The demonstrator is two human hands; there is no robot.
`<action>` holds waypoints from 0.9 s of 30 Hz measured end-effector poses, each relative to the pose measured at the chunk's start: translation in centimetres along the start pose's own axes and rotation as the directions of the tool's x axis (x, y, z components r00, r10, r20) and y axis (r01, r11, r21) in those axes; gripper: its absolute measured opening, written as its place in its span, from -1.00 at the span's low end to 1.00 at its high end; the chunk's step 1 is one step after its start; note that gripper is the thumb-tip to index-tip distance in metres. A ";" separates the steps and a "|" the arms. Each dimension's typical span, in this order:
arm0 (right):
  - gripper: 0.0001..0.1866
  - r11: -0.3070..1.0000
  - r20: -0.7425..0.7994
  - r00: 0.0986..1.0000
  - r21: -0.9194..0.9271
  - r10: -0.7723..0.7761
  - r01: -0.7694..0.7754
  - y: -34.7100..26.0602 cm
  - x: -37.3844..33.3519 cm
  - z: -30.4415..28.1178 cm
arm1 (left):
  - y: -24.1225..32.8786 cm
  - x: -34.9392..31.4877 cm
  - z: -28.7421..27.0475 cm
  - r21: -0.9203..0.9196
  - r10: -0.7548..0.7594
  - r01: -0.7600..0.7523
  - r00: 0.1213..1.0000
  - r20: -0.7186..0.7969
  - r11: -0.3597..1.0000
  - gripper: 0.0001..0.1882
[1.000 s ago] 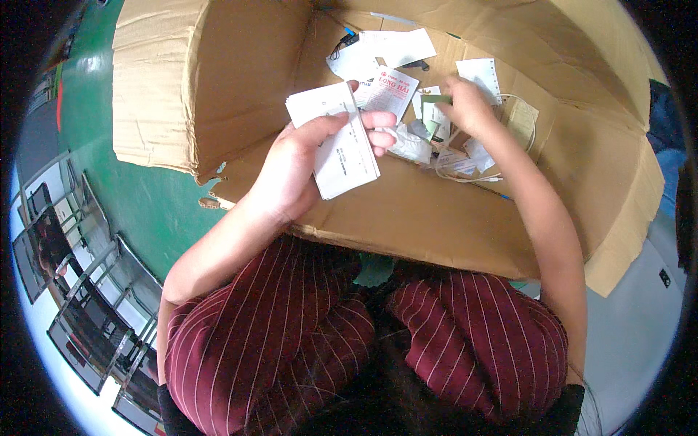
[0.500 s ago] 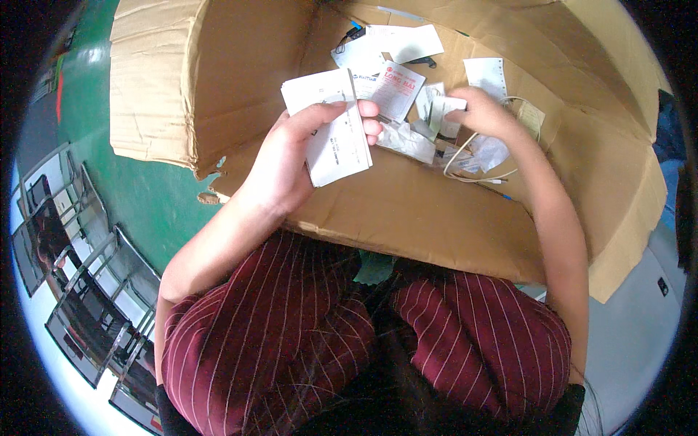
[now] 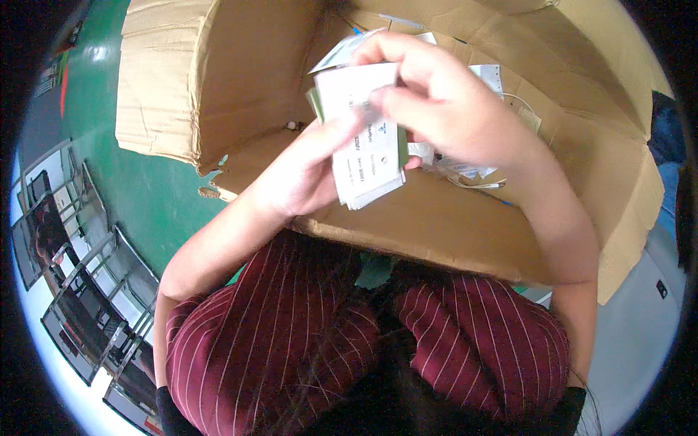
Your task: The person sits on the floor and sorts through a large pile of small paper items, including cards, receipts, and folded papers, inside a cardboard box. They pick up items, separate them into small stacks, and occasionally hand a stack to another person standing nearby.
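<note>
My left hand is closed around a stack of white printed cards, holding it above the open cardboard box. A greenish edge shows among the cards. From the right, my right hand reaches across with its fingers bent, pinching a white card against the top of the stack. The fingertips of both hands meet near the upper part of the stack and are slightly blurred. Loose papers lie in the box behind my right hand, which hides much of the contents.
A pale cable and clear plastic bags lie in the box to the right. The box's torn left flap stands out over the green floor. Metal-framed chairs stand at the left.
My right hand has come up and left from the box's contents to the stack, bringing a white card. The stack in my left hand has shifted slightly right and down.
</note>
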State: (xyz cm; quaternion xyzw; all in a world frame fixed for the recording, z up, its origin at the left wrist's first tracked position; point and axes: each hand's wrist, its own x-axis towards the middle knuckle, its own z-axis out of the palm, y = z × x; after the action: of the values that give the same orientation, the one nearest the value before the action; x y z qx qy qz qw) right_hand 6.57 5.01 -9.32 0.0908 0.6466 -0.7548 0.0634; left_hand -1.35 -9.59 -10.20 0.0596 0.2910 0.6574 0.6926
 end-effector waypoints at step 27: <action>-0.51 0.166 0.262 0.803 -0.900 -0.536 0.404 14.3 10.7 7.2 | 5.0 -7.4 -1.0 -0.229 -0.279 0.198 0.867 -0.413 0.953 -0.49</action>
State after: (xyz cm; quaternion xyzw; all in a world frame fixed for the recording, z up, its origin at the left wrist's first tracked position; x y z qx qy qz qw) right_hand -1.21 -4.12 -24.39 -0.1225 0.9521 -0.2220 -0.1709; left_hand -5.97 -16.26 -6.29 -0.1896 0.3848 0.5863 0.6872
